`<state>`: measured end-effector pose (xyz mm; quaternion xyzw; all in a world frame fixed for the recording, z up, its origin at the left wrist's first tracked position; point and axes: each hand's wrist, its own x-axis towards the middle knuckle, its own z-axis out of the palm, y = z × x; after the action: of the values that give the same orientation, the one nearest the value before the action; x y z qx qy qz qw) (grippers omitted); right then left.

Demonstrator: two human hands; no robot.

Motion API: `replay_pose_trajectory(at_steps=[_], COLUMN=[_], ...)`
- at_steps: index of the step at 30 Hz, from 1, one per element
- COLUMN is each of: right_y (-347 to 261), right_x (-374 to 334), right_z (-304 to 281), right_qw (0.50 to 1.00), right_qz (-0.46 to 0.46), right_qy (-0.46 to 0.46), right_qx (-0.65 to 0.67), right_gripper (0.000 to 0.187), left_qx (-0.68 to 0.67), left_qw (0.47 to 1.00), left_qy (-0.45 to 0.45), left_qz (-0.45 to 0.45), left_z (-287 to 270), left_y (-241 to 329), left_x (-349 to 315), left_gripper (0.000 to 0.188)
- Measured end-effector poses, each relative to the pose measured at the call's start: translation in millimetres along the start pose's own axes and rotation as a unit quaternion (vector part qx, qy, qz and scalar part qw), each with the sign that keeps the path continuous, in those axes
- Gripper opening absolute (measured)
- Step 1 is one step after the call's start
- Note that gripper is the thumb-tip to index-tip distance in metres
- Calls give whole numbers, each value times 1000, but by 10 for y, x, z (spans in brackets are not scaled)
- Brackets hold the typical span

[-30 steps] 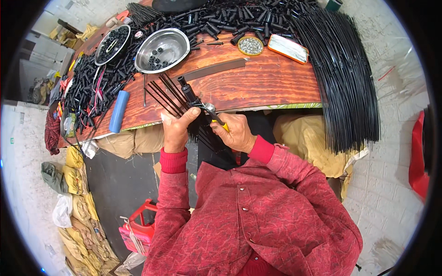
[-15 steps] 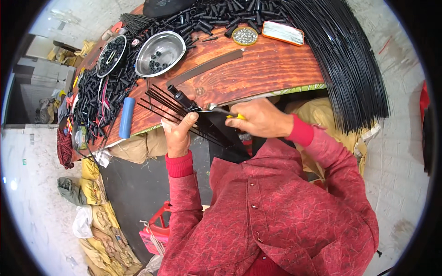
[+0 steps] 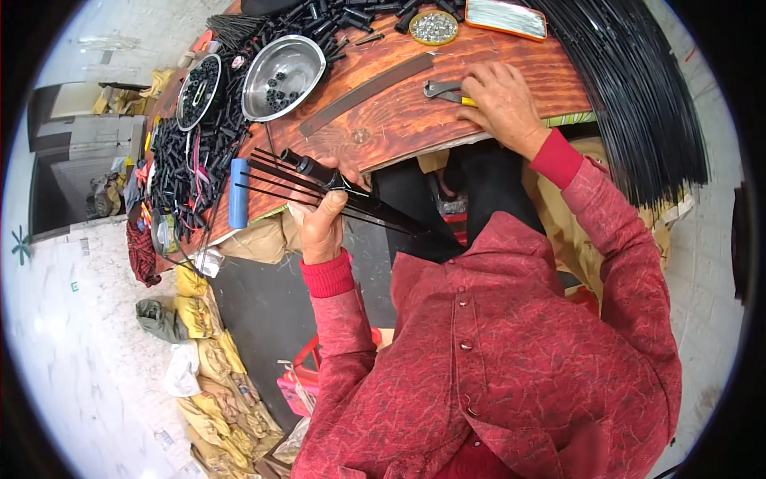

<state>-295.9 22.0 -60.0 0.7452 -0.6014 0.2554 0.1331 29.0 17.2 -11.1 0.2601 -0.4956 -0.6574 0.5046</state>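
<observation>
No legible words, numbers, labels or signs on anything in view.

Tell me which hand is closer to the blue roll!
Left. The left hand, holding black rods, is right of the blue roll; the right hand is much farther right, at the pliers.

the left forearm (image 3: 338, 311) is raised; the left hand (image 3: 321, 223) is closed, its thumb (image 3: 329, 209) laid on top. the right forearm (image 3: 598, 195) is extended farther forward from a bent elbow, the right hand (image 3: 504, 104) turned palm down, fingers (image 3: 480, 73) bent.
</observation>
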Motion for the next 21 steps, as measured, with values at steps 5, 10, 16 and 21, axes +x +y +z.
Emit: replay_pose_trajectory(at_steps=[5,10,16,21], right_y=[-697,-1252,-1422,-1454], right_x=[84,103,45,-6], right_z=[-249,-329,-257,-293], right_qw=[932,827,796,807], right_qz=[-32,47,112,99], right_qy=[41,9,18,53], right_qx=[360,561,594,581], right_gripper=[13,22,31,37], left_qx=[7,38,45,40], left_qw=[1000,998,998,998], left_qy=[5,53,40,52], left_qz=[1,-10,-28,-6], left_z=[66,94,67,168], left_y=[-11,10,49,37], left_x=[32,-6,-30,3], left_gripper=[51,53,56,53])
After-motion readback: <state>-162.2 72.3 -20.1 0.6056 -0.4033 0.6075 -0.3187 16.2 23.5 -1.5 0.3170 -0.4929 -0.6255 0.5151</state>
